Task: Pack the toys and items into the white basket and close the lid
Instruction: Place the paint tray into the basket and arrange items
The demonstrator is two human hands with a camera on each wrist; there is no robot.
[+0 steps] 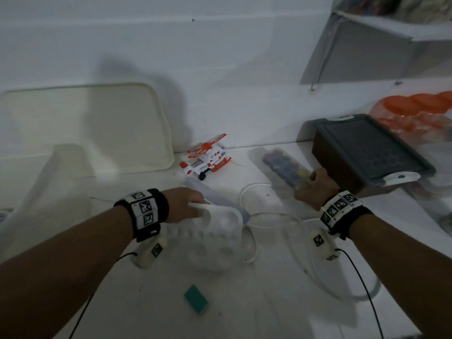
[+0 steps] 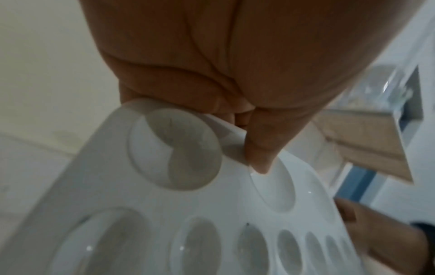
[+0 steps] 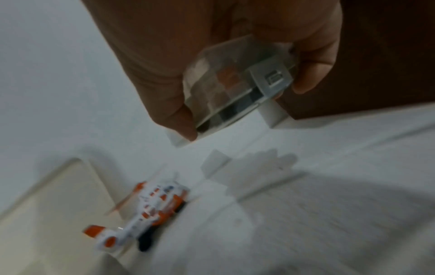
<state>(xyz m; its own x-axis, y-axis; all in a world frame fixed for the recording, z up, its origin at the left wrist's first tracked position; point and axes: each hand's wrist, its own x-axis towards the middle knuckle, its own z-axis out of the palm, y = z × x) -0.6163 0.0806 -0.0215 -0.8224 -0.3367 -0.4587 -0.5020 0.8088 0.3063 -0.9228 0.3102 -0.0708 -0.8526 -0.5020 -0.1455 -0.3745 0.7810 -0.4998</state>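
Observation:
My left hand (image 1: pixel 193 206) pinches the rim of a white paint palette (image 1: pixel 217 231) with round wells, held tilted just above the table. In the left wrist view the thumb (image 2: pixel 259 147) presses on the palette (image 2: pixel 188 204). My right hand (image 1: pixel 313 184) grips the near end of a long clear case of coloured paints (image 1: pixel 283 165); thumb and fingers (image 3: pixel 308 78) clamp its end (image 3: pixel 235 83). A red and white toy helicopter (image 1: pixel 208 160) stands by the wall. A cream lid (image 1: pixel 85 128) leans against the wall at the left. A pale blurred shape (image 1: pixel 49 192) lies in front of it; what it is I cannot tell.
A dark box with a grey lid (image 1: pixel 367 152) stands right beside my right hand. Orange-lidded jars (image 1: pixel 415 111) sit behind it. A small teal box (image 1: pixel 196 299) lies near the front. A white looped cord (image 1: pixel 269 216) crosses the table (image 1: pixel 281 302) between my hands.

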